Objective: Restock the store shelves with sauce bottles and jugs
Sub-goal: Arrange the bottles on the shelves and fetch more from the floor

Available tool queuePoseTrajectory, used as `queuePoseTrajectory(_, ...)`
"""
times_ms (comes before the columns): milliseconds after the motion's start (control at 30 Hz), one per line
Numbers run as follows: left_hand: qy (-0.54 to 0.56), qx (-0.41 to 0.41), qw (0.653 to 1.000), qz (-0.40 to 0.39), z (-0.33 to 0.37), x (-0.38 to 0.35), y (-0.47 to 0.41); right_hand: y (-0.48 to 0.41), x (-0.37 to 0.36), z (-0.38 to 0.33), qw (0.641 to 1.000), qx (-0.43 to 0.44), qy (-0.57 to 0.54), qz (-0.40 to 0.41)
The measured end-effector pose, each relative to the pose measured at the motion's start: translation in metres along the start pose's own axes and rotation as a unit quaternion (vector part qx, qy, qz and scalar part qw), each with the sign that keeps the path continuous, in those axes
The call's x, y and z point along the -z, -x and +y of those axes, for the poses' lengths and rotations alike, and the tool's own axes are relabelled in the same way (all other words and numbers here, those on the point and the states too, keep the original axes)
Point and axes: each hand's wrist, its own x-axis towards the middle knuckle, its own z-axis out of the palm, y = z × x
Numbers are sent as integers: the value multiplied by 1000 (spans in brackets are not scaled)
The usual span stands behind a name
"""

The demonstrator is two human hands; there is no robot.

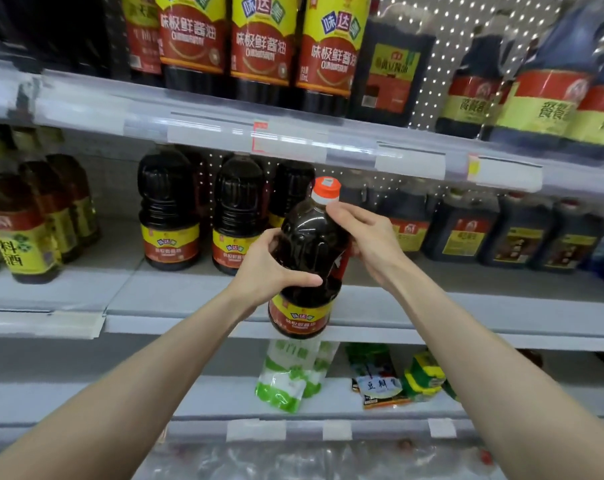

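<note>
Sauce bottle: in the head view it sits at the centre of the frame, held off the shelf in both hands. It is dark, with an orange cap and a red and yellow label low on its body, and it leans slightly with the cap toward the upper right. Its base overlaps the front edge of the middle shelf.

The left hand comes in from the lower left. Its fingers are curled round the bottle's body and the thumb lies across the front. The right hand comes in from the lower right and grips the bottle's shoulder just under the cap, its fingers bent round the far side.

Behind the hands, matching dark bottles stand upright in a row on the middle shelf. Dark square jugs stand to the right of them, and amber bottles with yellow labels stand at the left edge.

On the upper shelf, along the top of the frame, stand larger bottles with the same red and yellow label. More dark jugs stand to the right of them.

On the lower shelf, below the held bottle, lie green and white pouches. Small packets lie just to their right.
</note>
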Motion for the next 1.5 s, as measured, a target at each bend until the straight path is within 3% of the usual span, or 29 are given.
queuePoseTrajectory(733, -4, 28, 998, 58, -28, -21, -66, -91, 12, 58, 995, 46, -56, -64)
queuePoseTrajectory(933, -18, 16, 998, 66, -42, -23, -68, -95, 10, 67, 994, 23, -83, -63)
queuePoseTrajectory(1133, 26, 35, 999, 22, -52, -23, -58, -86, 3, 81, 994, 39, -93, -45)
queuePoseTrajectory(1333, 80, 37, 996, 24, -71, -23, -35, -49, 0, 139, 997, -52, -40, -31)
queuePoseTrajectory(1500, 80, 41, 996, 25, -77, -20, -37, -38, -7, 154, 994, -52, -86, -33)
